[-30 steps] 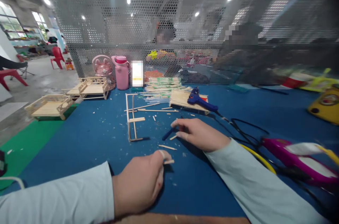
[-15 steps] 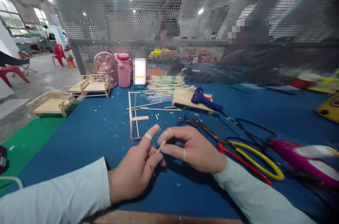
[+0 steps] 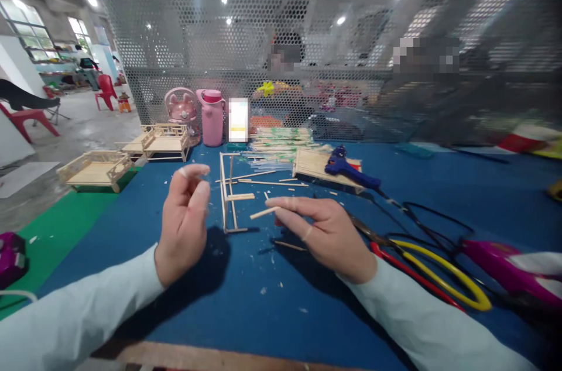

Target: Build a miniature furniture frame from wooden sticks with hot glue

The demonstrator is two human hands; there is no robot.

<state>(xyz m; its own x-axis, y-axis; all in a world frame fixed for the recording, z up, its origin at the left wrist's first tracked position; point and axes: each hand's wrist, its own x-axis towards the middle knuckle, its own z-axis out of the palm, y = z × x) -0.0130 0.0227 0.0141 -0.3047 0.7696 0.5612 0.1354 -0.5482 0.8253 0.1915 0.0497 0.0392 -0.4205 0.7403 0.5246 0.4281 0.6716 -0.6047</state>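
Right hand (image 3: 329, 233) is pinching 1 stick (image 3: 262, 214), overreach risking a jarred frame (image 3: 224, 196); left hand (image 3: 182, 224) is hovering half-open, empty.

You wear long sleeves in a pale, slightly bluish mint, the same shade on both arms. Your left sleeve (image 3: 96, 309) is plain and softly creased along the forearm, ending in a straight edge at the wrist. Your right sleeve (image 3: 408, 306) matches it, with looser folds and a narrow end at the wrist. Your left hand (image 3: 182, 224) is bare but for a pale band (image 3: 186, 171) round the index finger. Your right hand (image 3: 329, 236) has a thin, light ring-like strip (image 3: 309, 234) round the thumb.
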